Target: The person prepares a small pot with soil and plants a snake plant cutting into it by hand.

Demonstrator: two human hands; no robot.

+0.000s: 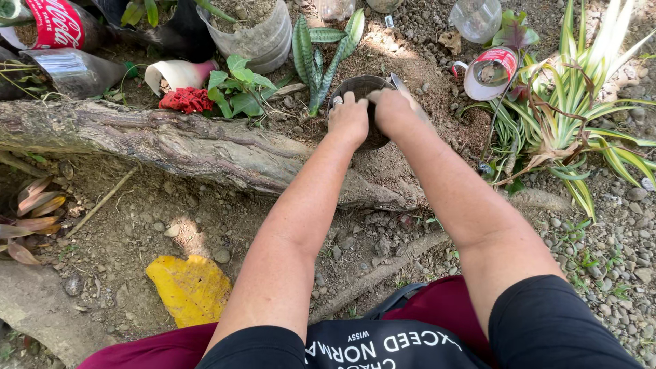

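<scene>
nearby, snake plant (316, 58), root (184, 147), yellow leaf (190, 288)

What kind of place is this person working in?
Most likely an outdoor home garden. Both hands, left hand and right hand, rest on a small dark pot set on bare soil. Around it stand a striped snake plant, cut plastic bottles filled with soil, and a thick tree root.

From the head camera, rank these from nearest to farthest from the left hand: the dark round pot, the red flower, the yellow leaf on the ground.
1. The dark round pot: the left hand rests on its rim.
2. The red flower: off to the left, beyond the thick root.
3. The yellow leaf: farthest, low on the ground near the person's lap.
</scene>
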